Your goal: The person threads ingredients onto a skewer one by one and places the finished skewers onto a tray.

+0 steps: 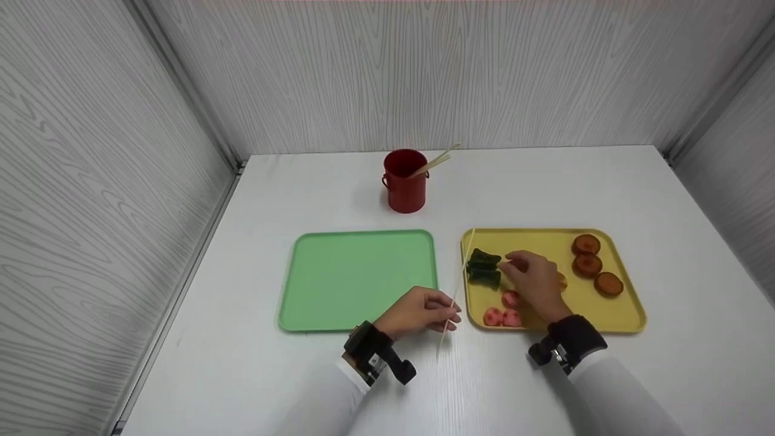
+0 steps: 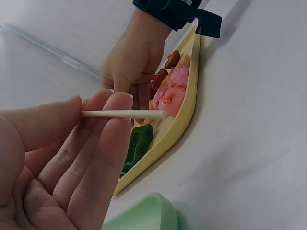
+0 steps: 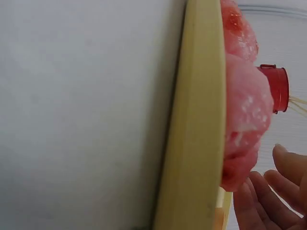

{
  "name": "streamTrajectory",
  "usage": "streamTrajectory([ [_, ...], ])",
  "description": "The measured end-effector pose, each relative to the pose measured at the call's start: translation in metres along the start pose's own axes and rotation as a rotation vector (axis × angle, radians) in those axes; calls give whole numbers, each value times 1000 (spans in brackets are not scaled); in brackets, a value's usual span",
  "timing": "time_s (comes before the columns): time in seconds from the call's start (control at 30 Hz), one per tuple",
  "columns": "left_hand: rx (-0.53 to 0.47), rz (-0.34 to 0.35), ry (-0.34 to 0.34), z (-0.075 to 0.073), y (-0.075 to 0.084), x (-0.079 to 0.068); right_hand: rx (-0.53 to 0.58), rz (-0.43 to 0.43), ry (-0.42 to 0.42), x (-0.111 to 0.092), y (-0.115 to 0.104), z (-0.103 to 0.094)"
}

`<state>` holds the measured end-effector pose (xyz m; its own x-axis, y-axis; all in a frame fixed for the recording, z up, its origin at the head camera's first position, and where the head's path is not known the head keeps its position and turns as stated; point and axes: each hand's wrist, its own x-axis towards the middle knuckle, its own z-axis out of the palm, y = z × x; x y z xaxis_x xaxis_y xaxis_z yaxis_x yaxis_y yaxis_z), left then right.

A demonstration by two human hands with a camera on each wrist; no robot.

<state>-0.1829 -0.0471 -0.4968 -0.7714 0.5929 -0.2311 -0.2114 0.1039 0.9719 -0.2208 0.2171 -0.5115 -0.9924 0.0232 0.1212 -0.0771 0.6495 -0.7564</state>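
My left hand pinches a thin wooden skewer between thumb and fingers, in the gap between the two trays. In the left wrist view the skewer's blunt end juts out past the fingertips. My right hand is over the yellow tray, fingertips right at the end of the dark green pieces. The right wrist view shows its thumb apart from the fingers. Pink lumpy food pieces lie below that hand, and a yellowish piece is partly hidden by it.
Several brown round pieces lie on the yellow tray's right side. A green tray is to the left. Behind the trays stands a red bucket with several skewers leaning out. White panels enclose the table.
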Motion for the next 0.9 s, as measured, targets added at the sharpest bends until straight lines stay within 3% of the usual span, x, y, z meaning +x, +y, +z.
streamTrajectory([
  [0.2, -3, -1, 2, 0, -2, 1, -120, -76, -76, -2, -2, 6],
  [0.4, -2, -3, -1, 0, -3, 1, -193, -110, -95, -5, -3, 11],
  [0.9, -15, -9, -5, 1, -3, 0, -184, -105, -98, -7, -3, 13],
])
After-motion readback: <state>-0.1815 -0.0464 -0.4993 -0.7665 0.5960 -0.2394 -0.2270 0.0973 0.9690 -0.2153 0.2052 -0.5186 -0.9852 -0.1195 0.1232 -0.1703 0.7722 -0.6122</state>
